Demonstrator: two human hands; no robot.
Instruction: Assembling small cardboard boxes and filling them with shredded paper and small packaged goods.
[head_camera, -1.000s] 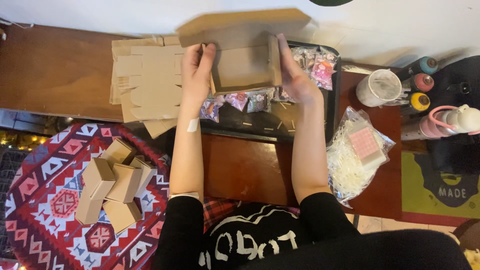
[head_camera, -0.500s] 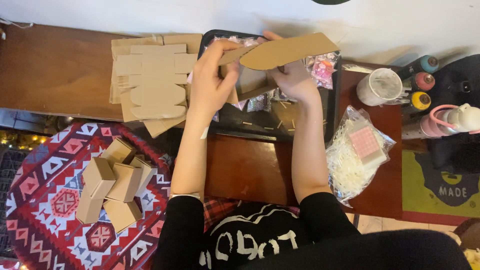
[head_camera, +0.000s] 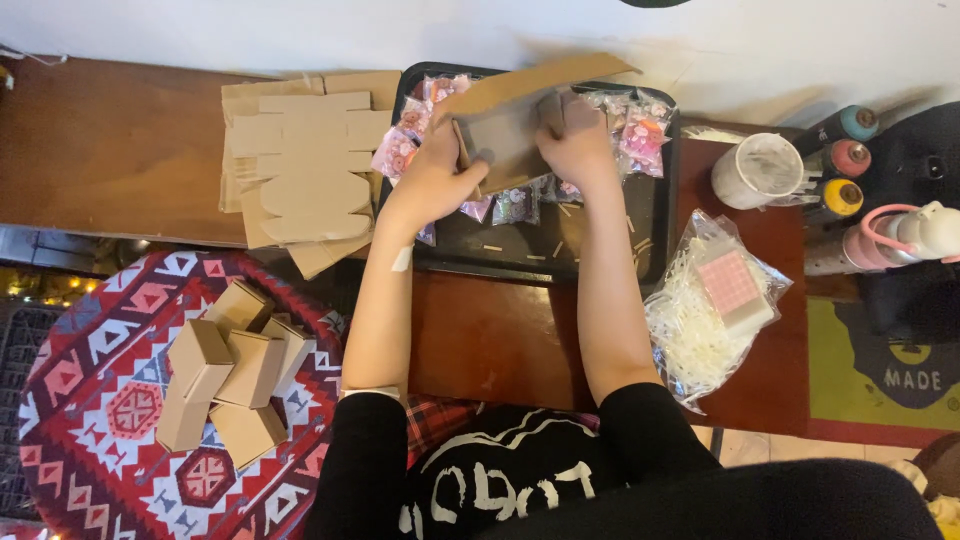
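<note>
While both hands work over the black tray (head_camera: 655, 235), I see the left hand (head_camera: 437, 182) and the right hand (head_camera: 572, 142) each clamped on a side of a half-folded cardboard box (head_camera: 505, 135), held above the tray's far end with its long flap sticking up and to the right. My worry is the loose flap: if the grip slips or a thumb presses off the crease, the panel could buckle or spring open (thin card does that). The box also hangs directly over the small packets (head_camera: 640, 135) of pink and purple trinkets, so a drop could scatter them. Flat box blanks (head_camera: 300, 160) lie stacked just left of the tray, and finished boxes (head_camera: 225, 375) pile on the patterned cloth (head_camera: 90, 400) well apart. A bag of white shredded paper (head_camera: 705, 315) sits to the right. I cannot make out the fingertips inside the fold, nor which tab is being tucked; the box's far face is hidden.
</note>
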